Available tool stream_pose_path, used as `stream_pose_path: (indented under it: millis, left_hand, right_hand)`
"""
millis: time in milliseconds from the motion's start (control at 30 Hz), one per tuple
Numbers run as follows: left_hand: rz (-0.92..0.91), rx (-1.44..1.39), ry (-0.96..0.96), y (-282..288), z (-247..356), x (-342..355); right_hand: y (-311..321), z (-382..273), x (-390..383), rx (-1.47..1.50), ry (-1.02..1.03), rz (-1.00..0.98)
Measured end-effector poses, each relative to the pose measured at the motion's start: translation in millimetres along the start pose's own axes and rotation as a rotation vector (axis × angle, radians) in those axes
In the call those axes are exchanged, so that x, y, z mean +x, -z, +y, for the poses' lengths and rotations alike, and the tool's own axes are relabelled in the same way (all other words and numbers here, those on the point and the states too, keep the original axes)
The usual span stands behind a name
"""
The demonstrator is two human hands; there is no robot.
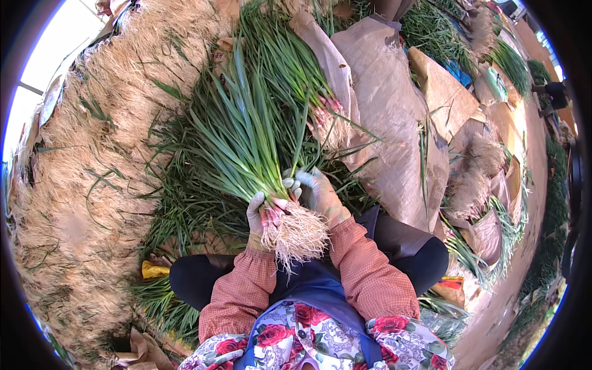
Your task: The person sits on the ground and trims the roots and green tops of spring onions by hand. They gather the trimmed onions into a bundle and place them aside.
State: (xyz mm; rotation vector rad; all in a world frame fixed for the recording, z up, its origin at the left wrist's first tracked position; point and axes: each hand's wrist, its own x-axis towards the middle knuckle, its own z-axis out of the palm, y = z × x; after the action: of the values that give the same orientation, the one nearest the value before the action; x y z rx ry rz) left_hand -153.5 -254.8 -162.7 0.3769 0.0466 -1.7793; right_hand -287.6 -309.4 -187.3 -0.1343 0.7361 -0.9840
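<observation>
My gloved left hand [255,222] is closed round a bunch of long green plants [253,142] with pink-white bases and a mass of pale stringy roots [293,234] pointing toward me. At the right of the bases, my gloved right hand [311,188] has its fingers curled on a thin green stalk at the bunch's edge. Beyond, a similar bunch [290,68] lies on loose green leaves, its roots beside a pale cloth.
Dense straw-coloured roots [80,203] cover the left side. Large pale sheets [391,105], more plant bundles [462,246] and a blue wrapper [456,73] lie at right. My crossed legs frame the lower middle. A dark shape [552,98] stands at the far right edge.
</observation>
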Motion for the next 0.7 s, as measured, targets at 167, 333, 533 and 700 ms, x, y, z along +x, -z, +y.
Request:
stream_pose_path:
  millis: [167, 333, 533, 700]
  left_hand:
    - [-0.003, 0.016, 0.003, 4, -2, 2]
    - [0.077, -0.108, 0.005, 10, 2, -3]
    - [-0.229, 0.052, -0.022, -30, 24, -6]
    - [-0.111, -0.179, -0.046, -6, 23, 11]
  right_hand:
    - [3, -1, -5, 0.059, 0.093, -0.051]
    - [-28, -12, 14, 0.175, 0.115, -0.254]
    - [12, -65, 60, -0.821, 0.129, -0.023]
    - [2, -94, 64, -1.88, 0.043, -0.217]
